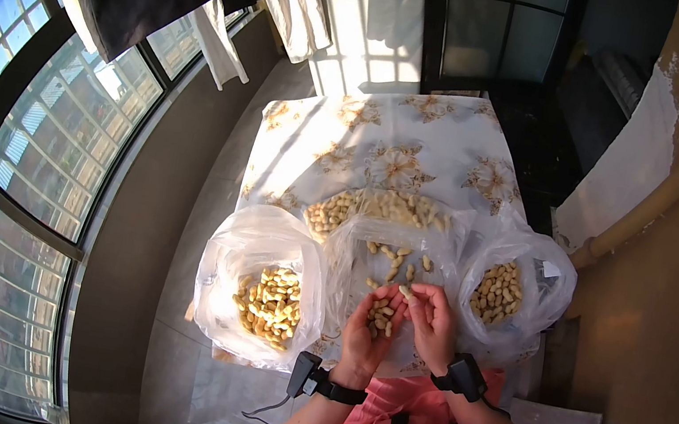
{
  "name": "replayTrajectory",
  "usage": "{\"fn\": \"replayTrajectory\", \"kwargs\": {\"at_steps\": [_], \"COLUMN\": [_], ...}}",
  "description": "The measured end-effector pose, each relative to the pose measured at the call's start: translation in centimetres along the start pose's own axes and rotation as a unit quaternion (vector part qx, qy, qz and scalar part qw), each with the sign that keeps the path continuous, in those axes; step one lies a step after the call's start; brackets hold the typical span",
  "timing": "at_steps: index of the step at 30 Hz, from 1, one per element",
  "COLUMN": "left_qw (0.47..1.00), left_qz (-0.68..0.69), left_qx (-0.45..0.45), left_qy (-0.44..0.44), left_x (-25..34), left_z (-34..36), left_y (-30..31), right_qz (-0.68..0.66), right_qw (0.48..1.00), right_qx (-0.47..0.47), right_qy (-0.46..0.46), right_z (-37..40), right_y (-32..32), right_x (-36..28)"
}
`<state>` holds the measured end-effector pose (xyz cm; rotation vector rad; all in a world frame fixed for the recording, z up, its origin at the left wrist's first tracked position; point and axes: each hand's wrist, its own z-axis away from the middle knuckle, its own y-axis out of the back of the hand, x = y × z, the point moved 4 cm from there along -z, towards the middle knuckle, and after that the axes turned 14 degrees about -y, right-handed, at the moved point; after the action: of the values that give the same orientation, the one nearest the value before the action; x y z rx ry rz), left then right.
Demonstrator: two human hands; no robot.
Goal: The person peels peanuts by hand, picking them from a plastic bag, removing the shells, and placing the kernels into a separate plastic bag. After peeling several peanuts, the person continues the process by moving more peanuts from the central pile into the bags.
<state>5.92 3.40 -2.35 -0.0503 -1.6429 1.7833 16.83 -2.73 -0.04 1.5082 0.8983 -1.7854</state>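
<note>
My left hand [369, 329] is cupped, palm up, round several peanuts [380, 316]. Beside it, my right hand [431, 319] pinches a single peanut [405, 291] between thumb and fingers, just above the left fingertips. Both hands are over the near edge of an open clear plastic bag [355, 255], where loose peanuts [395, 260] lie. More peanuts [394, 206] are heaped at that bag's far end. To the left stands an open white plastic bag [221, 264] with peanuts inside. Another open plastic bag [547, 296] on the right also holds peanuts.
A flowered cloth [369, 141] covers the table under the bags. Barred windows [70, 131] run along the left side. A pale cabinet [372, 20] with hanging white cloths stands beyond the table. Brown board [654, 319] is at the right.
</note>
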Motion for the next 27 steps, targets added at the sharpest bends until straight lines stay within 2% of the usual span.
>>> {"fn": "replayTrajectory", "kwargs": {"at_steps": [3, 8, 27], "left_qw": [1.0, 1.0, 0.999], "left_qz": [-0.004, 0.015, 0.027], "left_qx": [0.021, -0.014, -0.024], "left_qy": [0.005, 0.006, 0.008], "left_x": [-0.05, -0.01, -0.17], "left_z": [-0.05, -0.02, -0.16], "left_y": [0.28, -0.06, 0.34], "right_qz": [-0.001, -0.009, -0.014], "right_qw": [1.0, 1.0, 1.0], "right_qx": [-0.008, 0.006, -0.002], "right_qy": [-0.008, 0.015, -0.003], "right_z": [-0.06, -0.1, -0.02], "right_y": [0.08, -0.02, -0.06], "right_x": [0.32, -0.03, -0.18]}}
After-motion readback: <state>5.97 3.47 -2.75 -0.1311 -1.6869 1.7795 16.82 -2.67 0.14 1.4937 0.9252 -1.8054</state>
